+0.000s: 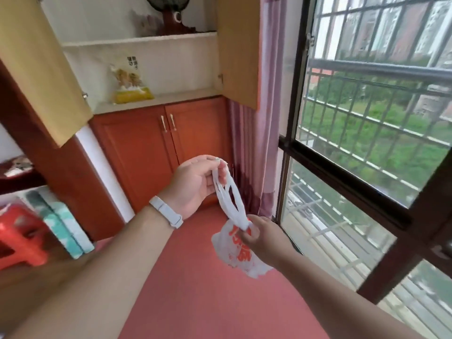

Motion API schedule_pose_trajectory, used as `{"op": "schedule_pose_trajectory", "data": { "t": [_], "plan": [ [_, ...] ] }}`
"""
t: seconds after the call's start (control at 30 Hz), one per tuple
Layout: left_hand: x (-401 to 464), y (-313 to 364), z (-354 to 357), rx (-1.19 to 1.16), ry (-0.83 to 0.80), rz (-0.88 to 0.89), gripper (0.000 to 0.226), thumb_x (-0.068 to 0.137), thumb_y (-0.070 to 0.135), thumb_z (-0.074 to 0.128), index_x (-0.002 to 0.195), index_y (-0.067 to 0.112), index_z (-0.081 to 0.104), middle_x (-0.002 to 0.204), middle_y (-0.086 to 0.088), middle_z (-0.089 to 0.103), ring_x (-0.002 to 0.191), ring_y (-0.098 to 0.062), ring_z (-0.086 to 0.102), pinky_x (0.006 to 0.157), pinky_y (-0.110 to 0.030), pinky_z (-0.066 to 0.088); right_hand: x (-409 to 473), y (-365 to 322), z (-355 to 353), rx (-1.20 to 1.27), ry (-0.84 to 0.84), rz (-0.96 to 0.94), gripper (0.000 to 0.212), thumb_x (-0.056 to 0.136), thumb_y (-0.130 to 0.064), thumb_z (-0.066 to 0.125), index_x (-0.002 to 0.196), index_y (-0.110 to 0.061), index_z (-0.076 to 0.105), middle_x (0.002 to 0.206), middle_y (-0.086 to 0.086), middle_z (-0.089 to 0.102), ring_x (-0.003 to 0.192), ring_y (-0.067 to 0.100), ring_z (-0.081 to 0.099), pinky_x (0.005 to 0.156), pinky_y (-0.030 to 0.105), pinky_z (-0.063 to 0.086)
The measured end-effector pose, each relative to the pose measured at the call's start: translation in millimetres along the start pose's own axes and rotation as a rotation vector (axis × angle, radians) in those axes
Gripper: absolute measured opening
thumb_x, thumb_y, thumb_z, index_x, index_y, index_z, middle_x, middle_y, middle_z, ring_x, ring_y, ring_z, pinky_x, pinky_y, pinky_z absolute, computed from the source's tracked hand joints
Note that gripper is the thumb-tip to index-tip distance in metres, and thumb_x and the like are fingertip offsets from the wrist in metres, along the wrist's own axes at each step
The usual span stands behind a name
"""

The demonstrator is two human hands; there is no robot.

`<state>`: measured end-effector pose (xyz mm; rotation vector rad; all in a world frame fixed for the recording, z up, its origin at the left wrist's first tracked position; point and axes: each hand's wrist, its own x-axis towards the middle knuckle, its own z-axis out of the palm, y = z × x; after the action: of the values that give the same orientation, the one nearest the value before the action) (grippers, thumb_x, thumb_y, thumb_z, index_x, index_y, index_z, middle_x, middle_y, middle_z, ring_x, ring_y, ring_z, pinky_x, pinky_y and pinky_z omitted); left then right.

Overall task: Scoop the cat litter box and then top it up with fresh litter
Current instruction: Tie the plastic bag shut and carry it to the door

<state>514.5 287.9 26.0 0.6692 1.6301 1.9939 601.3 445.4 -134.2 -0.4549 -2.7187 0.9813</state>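
A small white plastic bag (pixel 238 255) with orange print hangs in front of me over a red surface. My left hand (pixel 195 184) pinches the bag's twisted white handles at their top, fingers curled. Lower down, my right hand (pixel 259 238) grips the bag at its neck, where the handles meet the body. The handles stretch taut between the two hands. A pale band sits on my left wrist. No litter box and no scoop show in this view. A yellow and clear packet (pixel 129 86) stands on the open cupboard shelf; I cannot read what it holds.
Orange cupboard doors (pixel 156 152) stand closed straight ahead, with open upper doors (pixel 41 69) to either side. A barred window (pixel 371 133) and a purple curtain (pixel 266 118) fill the right. At the left are a red plastic stool (pixel 19 238) and folded teal items (pixel 66 228).
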Motion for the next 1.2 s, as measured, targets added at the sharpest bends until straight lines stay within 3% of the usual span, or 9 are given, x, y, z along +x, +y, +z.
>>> {"op": "schedule_pose_trajectory", "data": {
  "t": [0.1,0.4,0.5,0.67,0.77,0.93,1.03,1.13,1.2],
  "plan": [
    [-11.7,8.9,-81.1,-0.003,0.07,0.023,0.022,0.1,0.006,0.042,0.089,0.002,0.061,0.075,-0.01,0.059,0.068,-0.02,0.058,0.068,-0.028,0.053,29.6,-56.3,53.8,-0.002,-0.06,-0.037,0.053,0.077,-0.065,0.052,0.124,-0.041,0.056,0.11,-0.016,0.059,0.101,0.009,0.059,0.082,0.034,0.052],
    [-67.4,43.8,-299.3,-0.065,0.332,0.066,0.023,0.1,0.008,0.045,0.087,0.006,0.065,0.076,-0.009,0.064,0.069,-0.019,0.063,0.069,-0.03,0.052,96.8,-229.9,196.9,-0.011,-0.253,-0.185,0.035,0.08,-0.057,0.056,0.107,-0.036,0.064,0.101,-0.014,0.063,0.096,0.008,0.059,0.081,0.034,0.051],
    [-88.1,59.6,-352.0,-0.105,0.442,0.111,0.027,0.1,0.006,0.045,0.082,0.007,0.065,0.072,-0.007,0.064,0.065,-0.019,0.063,0.068,-0.03,0.051,117.1,-277.9,230.5,-0.024,-0.29,-0.263,0.036,0.082,-0.055,0.057,0.109,-0.032,0.064,0.103,-0.011,0.064,0.094,0.01,0.059,0.079,0.035,0.052],
    [-118.0,70.6,-419.6,-0.141,0.631,0.15,0.028,0.099,0.006,0.044,0.079,0.008,0.063,0.071,-0.007,0.062,0.066,-0.019,0.06,0.067,-0.028,0.05,144.3,-337.8,286.1,-0.028,-0.393,-0.387,0.045,0.082,-0.056,0.056,0.119,-0.03,0.063,0.113,-0.01,0.064,0.107,0.013,0.058,0.085,0.032,0.049],
    [-124.4,69.8,-455.2,-0.153,0.756,0.147,0.04,0.099,0.004,0.044,0.068,0.013,0.069,0.067,-0.006,0.063,0.065,-0.018,0.06,0.067,-0.028,0.051,160.1,-365.1,318.5,-0.004,-0.479,-0.438,0.037,0.083,-0.053,0.059,0.114,-0.032,0.063,0.106,-0.009,0.063,0.102,0.014,0.059,0.078,0.029,0.044],
    [-117.5,64.1,-516.6,-0.162,0.959,0.117,0.025,0.099,0.006,0.046,0.081,0.008,0.063,0.071,-0.006,0.061,0.07,-0.021,0.059,0.078,-0.035,0.049,202.8,-400.3,375.3,0.059,-0.587,-0.48,0.052,0.073,-0.064,0.05,0.117,-0.04,0.061,0.105,-0.012,0.063,0.097,0.012,0.061,0.081,0.033,0.051],
    [-101.2,61.2,-557.9,-0.194,1.069,0.112,0.022,0.098,0.009,0.049,0.082,0.008,0.063,0.07,-0.005,0.06,0.068,-0.019,0.059,0.077,-0.034,0.05,243.4,-423.1,408.9,0.1,-0.628,-0.502,0.039,0.079,-0.059,0.055,0.109,-0.036,0.064,0.098,-0.011,0.064,0.084,0.009,0.062,0.067,0.025,0.05],
    [-79.1,60.1,-596.7,-0.239,1.169,0.106,0.018,0.097,0.013,0.052,0.083,0.009,0.063,0.067,-0.003,0.059,0.065,-0.018,0.058,0.075,-0.032,0.048,289.9,-447.3,437.9,0.111,-0.701,-0.519,0.03,0.087,-0.05,0.059,0.109,-0.031,0.064,0.094,-0.011,0.061,0.068,-0.001,0.056,0.048,0.01,0.037],
    [-64.7,61.8,-623.4,-0.283,1.23,0.09,0.016,0.095,0.014,0.055,0.082,0.01,0.062,0.065,-0.002,0.057,0.061,-0.016,0.055,0.072,-0.03,0.048,320.4,-465.2,453.5,0.114,-0.776,-0.527,0.029,0.089,-0.048,0.06,0.11,-0.029,0.062,0.092,-0.013,0.06,0.065,-0.004,0.055,0.044,0.007,0.035]
  ]
}}
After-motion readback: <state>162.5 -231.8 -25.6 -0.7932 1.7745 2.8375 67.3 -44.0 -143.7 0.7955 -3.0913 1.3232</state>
